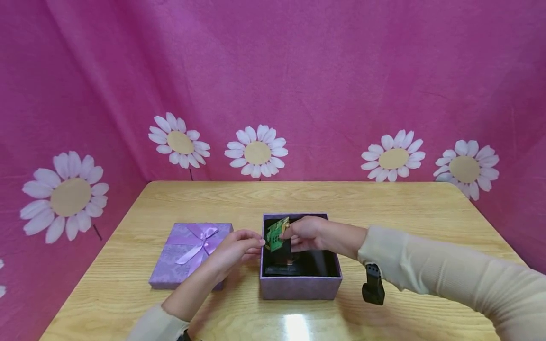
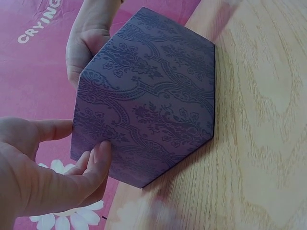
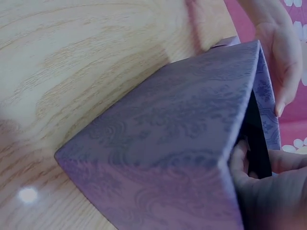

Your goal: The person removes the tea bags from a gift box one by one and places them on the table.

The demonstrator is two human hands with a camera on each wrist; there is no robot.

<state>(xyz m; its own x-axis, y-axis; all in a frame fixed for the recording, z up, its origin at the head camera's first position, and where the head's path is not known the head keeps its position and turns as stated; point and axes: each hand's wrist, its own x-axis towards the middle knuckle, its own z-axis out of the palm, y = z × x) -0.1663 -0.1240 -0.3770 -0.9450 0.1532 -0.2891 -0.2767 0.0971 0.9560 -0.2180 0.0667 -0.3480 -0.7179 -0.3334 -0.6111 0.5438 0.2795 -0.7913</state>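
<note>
A purple patterned gift box point(image 1: 300, 288) stands without its lid on the table, black inside. My right hand point(image 1: 308, 233) reaches into it and grips a small black box with a green-and-gold printed face point(image 1: 276, 235), tilted near the left wall. In the right wrist view the black side of that small box point(image 3: 259, 143) lies between thumb and fingers. My left hand point(image 1: 240, 247) is at the gift box's left side, fingertips point(image 2: 103, 149) resting against the outer wall near the rim. More dark contents point(image 1: 279, 270) lie low in the gift box, partly hidden.
The purple lid point(image 1: 170, 265) with a satin ribbon bow point(image 1: 204, 241) lies to the left, partly behind my left forearm. A wooden table point(image 1: 396, 208) carries everything. Behind it hangs a magenta cloth point(image 1: 315, 94) with white daisies. A dark strap point(image 1: 373, 284) hangs at my right sleeve.
</note>
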